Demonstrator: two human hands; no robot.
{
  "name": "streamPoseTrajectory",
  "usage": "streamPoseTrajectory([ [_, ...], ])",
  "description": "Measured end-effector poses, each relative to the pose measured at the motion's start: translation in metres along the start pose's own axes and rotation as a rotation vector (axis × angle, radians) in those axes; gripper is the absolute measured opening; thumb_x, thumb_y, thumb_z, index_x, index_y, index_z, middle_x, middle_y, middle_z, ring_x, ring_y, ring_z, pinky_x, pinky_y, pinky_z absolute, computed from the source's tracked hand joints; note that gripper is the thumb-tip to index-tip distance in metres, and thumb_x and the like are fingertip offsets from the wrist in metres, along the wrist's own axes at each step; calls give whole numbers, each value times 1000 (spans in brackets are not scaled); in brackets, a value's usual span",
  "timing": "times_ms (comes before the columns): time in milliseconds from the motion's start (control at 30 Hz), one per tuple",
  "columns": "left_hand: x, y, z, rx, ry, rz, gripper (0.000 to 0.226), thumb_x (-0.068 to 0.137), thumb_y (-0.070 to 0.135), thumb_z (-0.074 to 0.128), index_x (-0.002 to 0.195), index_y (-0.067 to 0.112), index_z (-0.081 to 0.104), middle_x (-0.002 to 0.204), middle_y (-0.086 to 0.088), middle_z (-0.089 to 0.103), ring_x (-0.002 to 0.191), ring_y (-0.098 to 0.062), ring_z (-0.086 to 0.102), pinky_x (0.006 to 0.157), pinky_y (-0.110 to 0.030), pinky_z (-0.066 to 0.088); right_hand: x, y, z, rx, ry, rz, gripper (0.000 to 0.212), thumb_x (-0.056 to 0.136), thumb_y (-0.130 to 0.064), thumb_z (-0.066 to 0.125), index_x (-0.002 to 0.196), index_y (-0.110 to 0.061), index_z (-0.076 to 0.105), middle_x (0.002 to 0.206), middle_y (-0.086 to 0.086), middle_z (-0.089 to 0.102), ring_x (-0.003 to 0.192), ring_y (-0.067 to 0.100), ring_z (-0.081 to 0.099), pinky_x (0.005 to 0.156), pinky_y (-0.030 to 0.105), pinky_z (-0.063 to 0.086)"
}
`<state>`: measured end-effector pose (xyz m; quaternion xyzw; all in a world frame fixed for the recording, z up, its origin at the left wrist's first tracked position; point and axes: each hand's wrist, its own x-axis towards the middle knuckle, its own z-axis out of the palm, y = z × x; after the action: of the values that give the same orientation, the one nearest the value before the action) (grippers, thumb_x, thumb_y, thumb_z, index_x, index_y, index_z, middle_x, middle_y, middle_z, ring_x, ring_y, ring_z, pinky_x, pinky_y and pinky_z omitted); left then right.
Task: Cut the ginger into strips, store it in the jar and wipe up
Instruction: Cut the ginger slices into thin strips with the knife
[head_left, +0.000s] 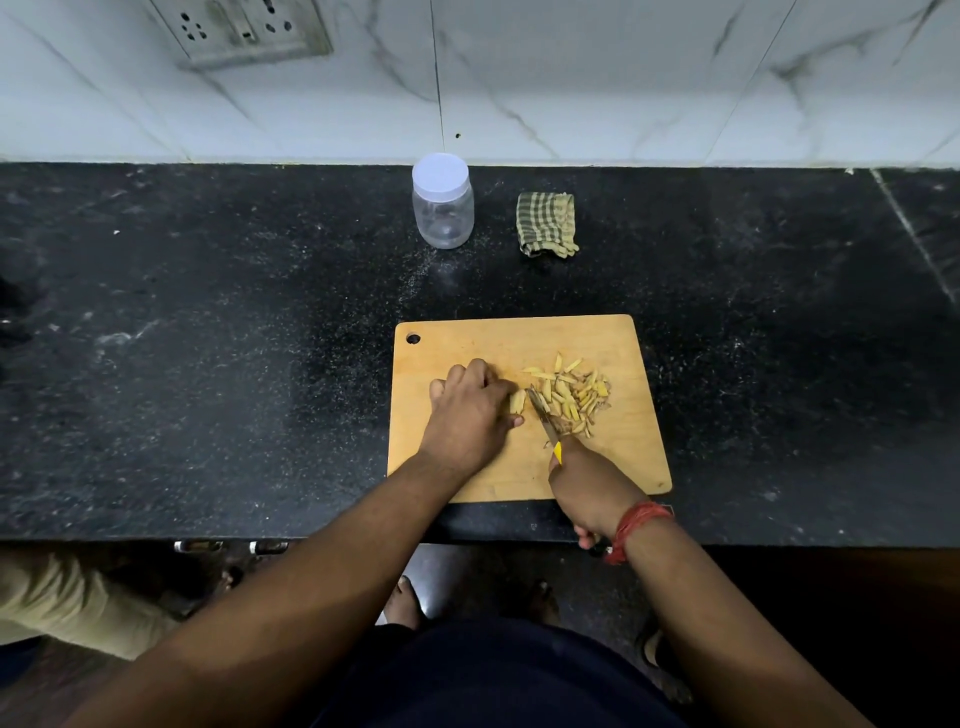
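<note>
Right hand (587, 488) grip wrapped round knife (543, 418), left hand (470, 410) apparently pinching ginger piece (517, 401), cutting board (613, 467), unlabelled jar (443, 208).

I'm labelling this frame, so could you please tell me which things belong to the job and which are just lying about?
Job: ginger piece, cut strips, knife, cutting board, jar, cloth.
Lying about: wall socket.

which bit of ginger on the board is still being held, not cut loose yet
The ginger piece under the left hand fingertips, just left of the knife. The cut strips lie loose in a pile right of the blade.
</note>
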<state>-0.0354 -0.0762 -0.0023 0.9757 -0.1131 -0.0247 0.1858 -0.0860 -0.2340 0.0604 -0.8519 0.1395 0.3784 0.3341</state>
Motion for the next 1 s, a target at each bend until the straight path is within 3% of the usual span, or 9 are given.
streamPoseTrajectory([
  [367, 0, -3, 1, 58, 10, 58, 49, 88, 51, 69, 124, 20, 62, 122, 0, 57, 112, -21, 51, 93, -41, 34, -3, 0, 2, -9, -16, -11, 16, 100, -16, 31, 114, -19, 37, 88, 10, 54, 48, 18, 50, 39, 24, 46],
  [600, 3, 0, 0, -258, 54, -94, 2, 96, 25, 63, 95, 25, 65, 90, 10, 68, 94, -20, 59, 87, -37, 30, -5, 0, 3, -1, -24, -22, 17, 100, -17, 32, 115, -20, 38, 87, 9, 54, 46, 18, 49, 39, 25, 45],
  [1000, 9, 14, -9, -302, -9, -220, 8, 92, 19, 58, 87, 23, 62, 81, 9, 66, 85, -18, 61, 81, -34, 26, -8, 2, 4, 138, -94, -16, 13, 97, -16, 32, 99, -22, 44, 79, 8, 49, 47, 15, 44, 43, 24, 44],
])
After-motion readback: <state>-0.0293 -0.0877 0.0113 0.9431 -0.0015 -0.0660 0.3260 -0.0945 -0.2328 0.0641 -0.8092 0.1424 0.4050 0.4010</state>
